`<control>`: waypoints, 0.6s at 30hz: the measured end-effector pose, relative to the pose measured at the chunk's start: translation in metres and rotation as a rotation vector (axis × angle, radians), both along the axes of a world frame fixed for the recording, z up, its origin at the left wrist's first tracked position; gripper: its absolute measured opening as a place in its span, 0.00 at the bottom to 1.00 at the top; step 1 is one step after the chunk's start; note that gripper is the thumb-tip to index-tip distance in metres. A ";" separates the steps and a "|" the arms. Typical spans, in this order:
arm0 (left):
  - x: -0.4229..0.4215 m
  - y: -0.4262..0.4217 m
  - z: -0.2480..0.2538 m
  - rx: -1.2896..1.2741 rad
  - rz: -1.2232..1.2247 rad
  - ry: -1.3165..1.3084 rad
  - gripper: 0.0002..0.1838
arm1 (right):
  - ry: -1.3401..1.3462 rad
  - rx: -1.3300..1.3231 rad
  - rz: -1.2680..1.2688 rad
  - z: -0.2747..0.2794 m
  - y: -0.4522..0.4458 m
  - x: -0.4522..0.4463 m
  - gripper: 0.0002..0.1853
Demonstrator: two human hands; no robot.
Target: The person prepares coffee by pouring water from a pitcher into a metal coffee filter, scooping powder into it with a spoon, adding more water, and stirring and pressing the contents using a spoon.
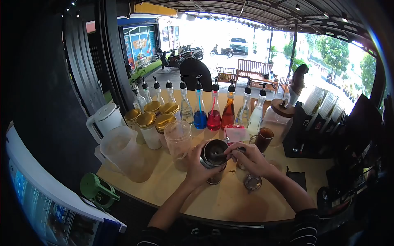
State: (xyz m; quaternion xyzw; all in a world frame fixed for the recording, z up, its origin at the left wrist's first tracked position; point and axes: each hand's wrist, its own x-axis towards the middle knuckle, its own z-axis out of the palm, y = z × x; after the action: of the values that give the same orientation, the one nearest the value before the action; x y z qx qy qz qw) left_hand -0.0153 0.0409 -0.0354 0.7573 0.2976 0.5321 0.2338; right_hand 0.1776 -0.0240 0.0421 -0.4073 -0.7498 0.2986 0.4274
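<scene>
My left hand [194,169] is wrapped round a jar [215,148] with a shiny rim, held over the table with its mouth facing me. Dark contents show inside it. In my right hand [251,159] the fingers pinch a spoon [222,155], whose end reaches into the jar's mouth; the bowl is hard to make out. Below my right hand, a round glass lid [253,182] lies on the table. Just left of my left hand stands a tall clear plastic jar [178,137]. A brown glass mug [264,139] stands beyond my right hand.
Pump-topped bottles [214,117] of coloured and clear liquids line the back of the wooden table [193,203]. Several gold-lidded jars [146,120] and two pitchers [119,149] crowd the left. A cup rack [305,123] stands right; a person [298,84] is outside.
</scene>
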 end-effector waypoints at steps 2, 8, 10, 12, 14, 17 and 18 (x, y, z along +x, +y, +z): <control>-0.001 0.005 -0.003 -0.015 -0.105 0.008 0.44 | 0.000 -0.020 -0.026 0.000 -0.002 0.001 0.11; -0.008 0.012 0.000 -0.028 -0.174 -0.022 0.44 | -0.177 0.057 0.052 0.018 -0.002 0.003 0.11; -0.010 0.012 0.003 -0.011 -0.190 0.005 0.44 | -0.163 0.051 0.070 0.022 0.000 0.006 0.10; -0.014 0.013 0.007 0.009 -0.201 0.030 0.44 | -0.236 0.036 0.078 0.023 0.002 0.006 0.09; -0.016 0.012 0.012 0.035 -0.169 0.217 0.43 | -0.249 0.016 0.065 0.035 0.000 0.006 0.09; -0.017 0.017 0.011 0.031 -0.197 0.275 0.44 | -0.301 -0.011 0.066 0.047 0.002 0.003 0.10; -0.016 0.017 0.013 0.031 -0.199 0.276 0.44 | -0.327 -0.043 0.101 0.048 0.003 0.002 0.10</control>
State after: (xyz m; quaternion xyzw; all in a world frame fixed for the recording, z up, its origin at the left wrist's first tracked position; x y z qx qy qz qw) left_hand -0.0316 0.0576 -0.0229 0.8525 0.2422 0.4019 0.2304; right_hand 0.1797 -0.0215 0.0901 -0.4215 -0.8223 0.2654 0.2752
